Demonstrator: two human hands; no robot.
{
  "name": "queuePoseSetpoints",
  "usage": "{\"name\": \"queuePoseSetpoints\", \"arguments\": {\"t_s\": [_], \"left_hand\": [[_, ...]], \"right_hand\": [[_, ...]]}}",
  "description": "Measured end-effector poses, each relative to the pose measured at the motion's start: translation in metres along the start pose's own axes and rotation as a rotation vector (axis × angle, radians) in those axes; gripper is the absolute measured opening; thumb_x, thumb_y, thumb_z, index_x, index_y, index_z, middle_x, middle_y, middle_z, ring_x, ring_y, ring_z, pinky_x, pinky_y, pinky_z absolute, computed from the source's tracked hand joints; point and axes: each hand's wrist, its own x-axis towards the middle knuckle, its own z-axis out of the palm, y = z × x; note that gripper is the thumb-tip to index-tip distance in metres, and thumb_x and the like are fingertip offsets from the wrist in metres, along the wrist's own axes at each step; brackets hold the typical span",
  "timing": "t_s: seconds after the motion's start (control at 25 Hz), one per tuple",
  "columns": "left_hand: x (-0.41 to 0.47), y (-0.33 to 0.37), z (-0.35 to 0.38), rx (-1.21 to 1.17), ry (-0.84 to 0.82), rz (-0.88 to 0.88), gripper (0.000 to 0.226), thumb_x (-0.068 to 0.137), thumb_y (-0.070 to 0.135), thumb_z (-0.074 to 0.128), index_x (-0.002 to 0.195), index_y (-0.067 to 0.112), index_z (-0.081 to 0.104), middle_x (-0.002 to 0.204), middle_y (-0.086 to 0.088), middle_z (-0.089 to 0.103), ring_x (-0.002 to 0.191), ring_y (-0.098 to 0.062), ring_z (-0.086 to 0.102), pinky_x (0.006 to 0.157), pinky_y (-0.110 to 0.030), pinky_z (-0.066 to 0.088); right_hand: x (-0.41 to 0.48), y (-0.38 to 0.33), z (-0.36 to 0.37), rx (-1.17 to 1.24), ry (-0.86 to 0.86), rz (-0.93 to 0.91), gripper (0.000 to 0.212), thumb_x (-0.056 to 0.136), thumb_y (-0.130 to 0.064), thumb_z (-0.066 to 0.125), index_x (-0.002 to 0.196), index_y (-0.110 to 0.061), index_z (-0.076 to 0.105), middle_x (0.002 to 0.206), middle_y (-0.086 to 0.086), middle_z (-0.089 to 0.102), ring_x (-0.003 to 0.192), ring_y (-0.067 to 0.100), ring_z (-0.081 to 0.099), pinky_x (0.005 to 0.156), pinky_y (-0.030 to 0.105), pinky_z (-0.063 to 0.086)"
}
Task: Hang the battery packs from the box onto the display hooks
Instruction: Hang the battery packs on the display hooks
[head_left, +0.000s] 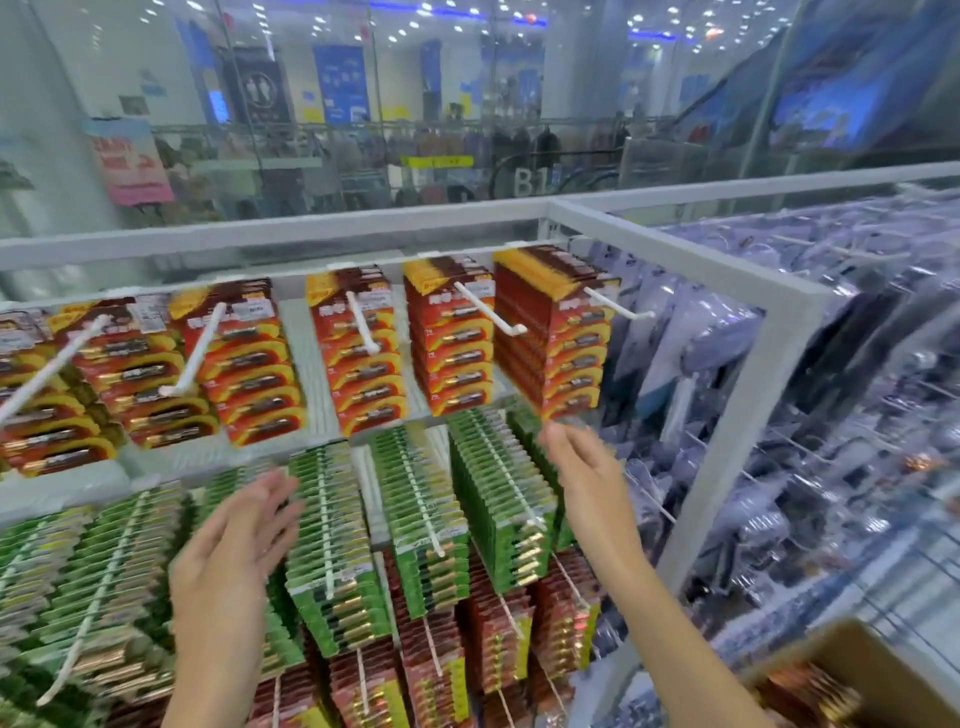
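Red and yellow battery packs (561, 332) hang in rows on white display hooks (618, 306) along the top rail. Green battery packs (332, 535) fill the hooks of the row below, and more red packs (498, 639) hang under those. My left hand (234, 545) is raised in front of the green packs, fingers straight, holding nothing. My right hand (582, 467) hovers just under the rightmost red stack, fingers relaxed and empty. A cardboard box (831, 670) at the lower right holds more packs (810, 696).
A white metal frame (727, 270) edges the display and turns a corner to the right. Clear-bagged goods (810, 415) hang on the adjoining side. Glass behind the rack shows a mall hall.
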Motion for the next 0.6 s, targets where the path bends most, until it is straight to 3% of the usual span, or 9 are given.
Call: {"name": "queuePoseSetpoints", "arguments": {"t_s": [0.12, 0.24, 0.28, 0.4, 0.52, 0.6], "left_hand": [[-0.04, -0.029, 0.027, -0.034, -0.167, -0.096, 0.025, 0.107, 0.02, 0.052, 0.117, 0.008, 0.071, 0.115, -0.009, 0.076, 0.107, -0.027, 0.072, 0.098, -0.042, 0.052], [-0.071, -0.068, 0.063, -0.028, -0.36, -0.248, 0.023, 0.107, 0.012, 0.048, 0.106, 0.008, 0.07, 0.118, -0.014, 0.074, 0.111, -0.032, 0.069, 0.099, -0.04, 0.055], [-0.082, -0.082, 0.076, 0.013, -0.419, -0.288, 0.023, 0.107, 0.013, 0.05, 0.105, 0.008, 0.072, 0.115, -0.012, 0.076, 0.11, -0.031, 0.07, 0.096, -0.039, 0.057], [-0.116, -0.122, 0.109, 0.134, -0.562, -0.355, 0.02, 0.105, 0.018, 0.057, 0.11, 0.011, 0.075, 0.109, -0.005, 0.079, 0.11, -0.026, 0.072, 0.099, -0.041, 0.053], [-0.148, -0.162, 0.145, 0.256, -0.68, -0.439, 0.018, 0.105, 0.021, 0.059, 0.107, 0.018, 0.077, 0.108, 0.0, 0.079, 0.107, -0.022, 0.073, 0.102, -0.044, 0.052], [-0.168, -0.19, 0.169, 0.323, -0.766, -0.485, 0.018, 0.105, 0.021, 0.06, 0.104, 0.021, 0.078, 0.105, 0.004, 0.079, 0.105, -0.021, 0.073, 0.1, -0.042, 0.053]], "right_hand": [[-0.039, 0.041, -0.039, 0.015, 0.088, 0.128, 0.044, 0.1, -0.058, 0.051, 0.133, -0.031, 0.066, 0.123, -0.024, 0.067, 0.114, -0.006, 0.061, 0.101, 0.023, 0.045], [-0.083, 0.081, -0.084, 0.023, 0.213, 0.245, 0.034, 0.1, -0.053, 0.054, 0.116, -0.029, 0.072, 0.091, -0.02, 0.066, 0.078, -0.004, 0.061, 0.071, 0.017, 0.046], [-0.099, 0.094, -0.101, 0.02, 0.263, 0.288, 0.029, 0.102, -0.049, 0.054, 0.113, -0.029, 0.072, 0.094, -0.016, 0.069, 0.079, -0.004, 0.063, 0.071, 0.014, 0.047], [-0.138, 0.128, -0.146, -0.05, 0.421, 0.393, 0.03, 0.104, -0.048, 0.053, 0.119, -0.031, 0.071, 0.117, -0.017, 0.071, 0.111, -0.003, 0.063, 0.093, 0.019, 0.047], [-0.168, 0.155, -0.184, -0.041, 0.581, 0.525, 0.024, 0.103, -0.051, 0.052, 0.115, -0.036, 0.066, 0.116, -0.024, 0.065, 0.114, 0.0, 0.059, 0.089, 0.016, 0.041], [-0.187, 0.172, -0.206, -0.085, 0.681, 0.609, 0.032, 0.103, -0.053, 0.05, 0.125, -0.034, 0.063, 0.121, -0.02, 0.063, 0.115, 0.005, 0.057, 0.09, 0.021, 0.039]]}}
